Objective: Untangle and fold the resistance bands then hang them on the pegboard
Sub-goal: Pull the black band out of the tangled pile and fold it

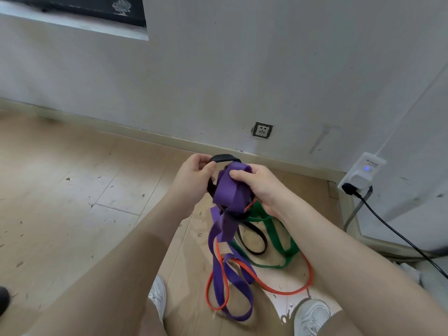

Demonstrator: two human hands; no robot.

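At frame centre, the left hand (194, 170) pinches the black band (221, 158); the right hand (259, 187) pinches the purple band (230, 190). Red band (286, 291) and green band (278, 238) trail onto the floor (72, 190). Pulling apart probably tightens the knot.

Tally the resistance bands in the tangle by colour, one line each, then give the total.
purple band: 1
black band: 1
green band: 1
red band: 1
Total: 4, as far as the tangle shows.
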